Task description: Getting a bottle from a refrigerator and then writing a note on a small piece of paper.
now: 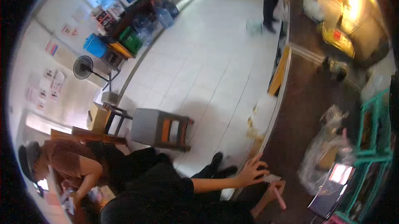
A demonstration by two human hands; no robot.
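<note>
My left hand (252, 171) reaches over the edge of a dark brown counter (290, 130) with its fingers spread. Its fingertips come up to a small pale, thin piece (271, 178), and blur hides whether they grip it. Just beside it, my right hand (271, 193) is closed around a slim pink stick (280, 198), perhaps a pen, which slants down over the counter. The pale piece lies between my two hands. Farther across the counter rests a clear plastic bag (324, 155) with something brownish inside. A dark device with a lit screen (341, 174) lies against the bag.
A green rack (374, 155) borders the counter's far side. Beside me a person in a brown shirt (68, 152) bends over things in their hands. A grey stool (159, 129) stands on the white tiled floor (202, 77). Someone's dark-trousered legs (270, 3) are farther along the counter.
</note>
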